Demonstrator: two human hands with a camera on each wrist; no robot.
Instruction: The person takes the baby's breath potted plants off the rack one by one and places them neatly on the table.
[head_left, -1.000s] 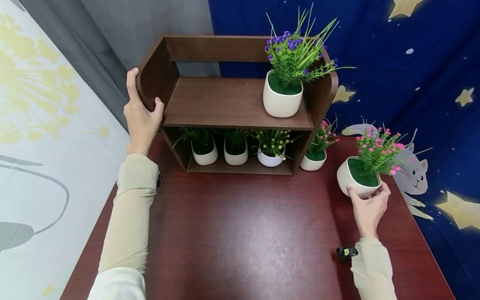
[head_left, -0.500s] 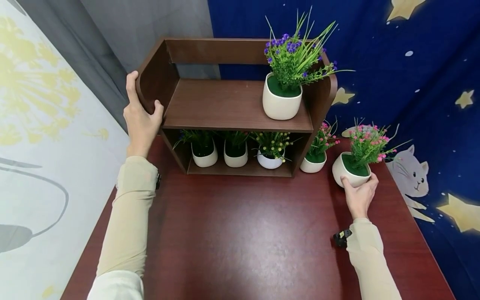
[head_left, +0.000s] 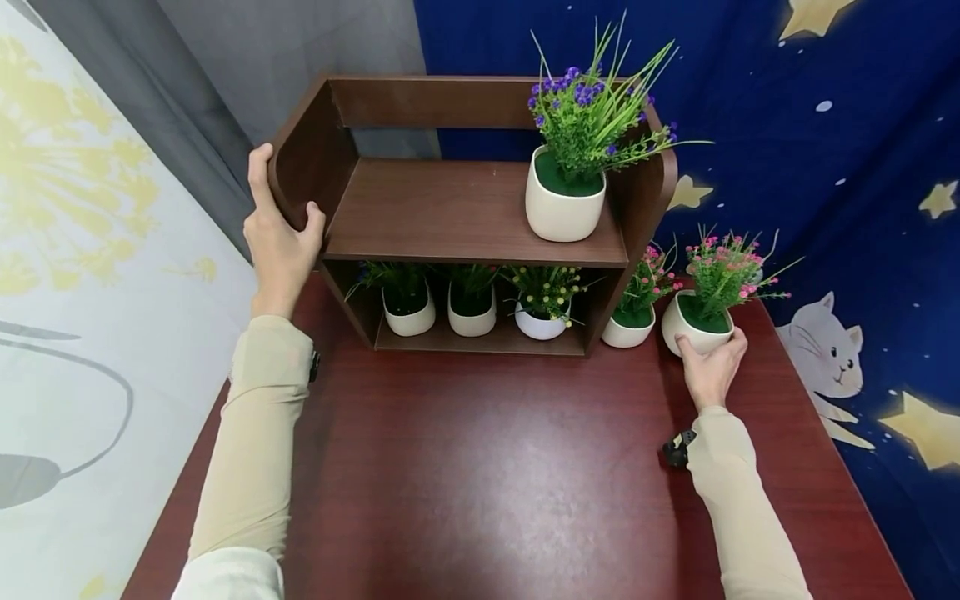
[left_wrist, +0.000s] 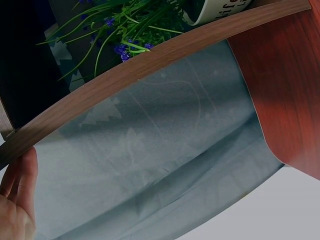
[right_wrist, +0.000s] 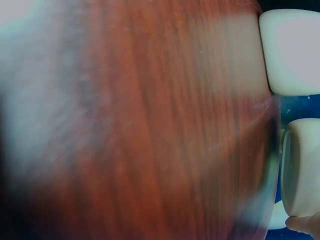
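Observation:
On the left, my left hand [head_left: 279, 242] grips the upright side panel of a brown wooden shelf [head_left: 435, 204], fingers outside and thumb at the front edge. In the left wrist view, fingers [left_wrist: 27, 182] touch the panel's edge. At the right, my right hand [head_left: 712, 367] holds a pink-flowered potted plant [head_left: 697, 327] by its white pot, thumb at the front. The pot's underside shows in the right wrist view, with a fingertip [right_wrist: 302, 225] against it. A similar pink-flowered potted plant [head_left: 630, 327] stands between the shelf and the held one.
A purple-flowered potted plant [head_left: 566, 204] stands at the right of the upper shelf board. Below it, a row of potted plants [head_left: 471, 315] fills the lower compartment. All stand on a dark red table [head_left: 480, 467], with a blue star-patterned curtain [head_left: 847, 183] behind.
My right hand has carried the pink-flowered potted plant back and to the left, close beside the similar one. The left hand keeps its grip on the shelf.

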